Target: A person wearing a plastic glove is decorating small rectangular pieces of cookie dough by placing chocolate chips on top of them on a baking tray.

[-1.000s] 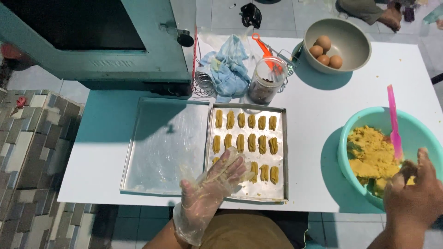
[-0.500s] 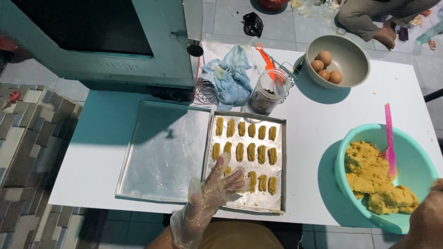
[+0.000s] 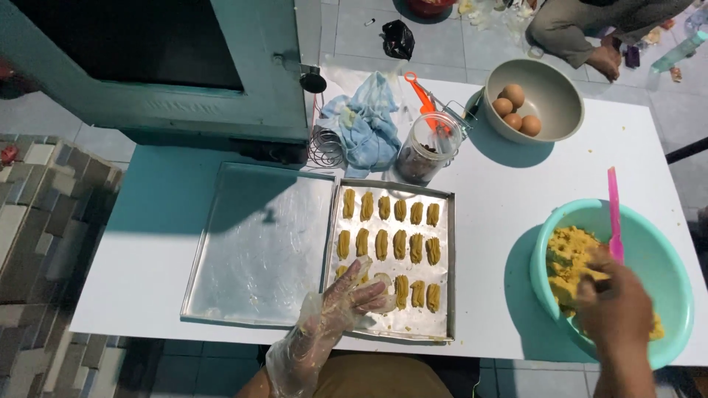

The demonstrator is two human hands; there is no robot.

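My left hand (image 3: 339, 309), in a clear plastic glove, rests with fingers spread on the near left corner of a small baking tray (image 3: 442, 328). It touches the front row of the finger-shaped yellow dough pieces (image 3: 389, 243), which lie in three rows. My bare right hand (image 3: 616, 313) reaches into a turquoise bowl (image 3: 667, 254) at the right. Its fingers bend down into the crumbly yellow dough (image 3: 564, 254), so its grip is hidden. A pink spatula (image 3: 613, 210) leans in the bowl just beyond that hand.
A larger bare metal tray (image 3: 265, 243) lies left of the small one on the white table (image 3: 501, 199). Behind stand a glass jar (image 3: 426, 147), a blue cloth (image 3: 369, 125), a grey bowl (image 3: 553, 96) of eggs (image 3: 514, 107) and a teal oven (image 3: 169, 66). Another person (image 3: 582, 29) sits on the floor.
My right hand had drawn back to the lower right edge of view and has now moved back into the bowl, onto the dough. My left hand stays on the tray corner.
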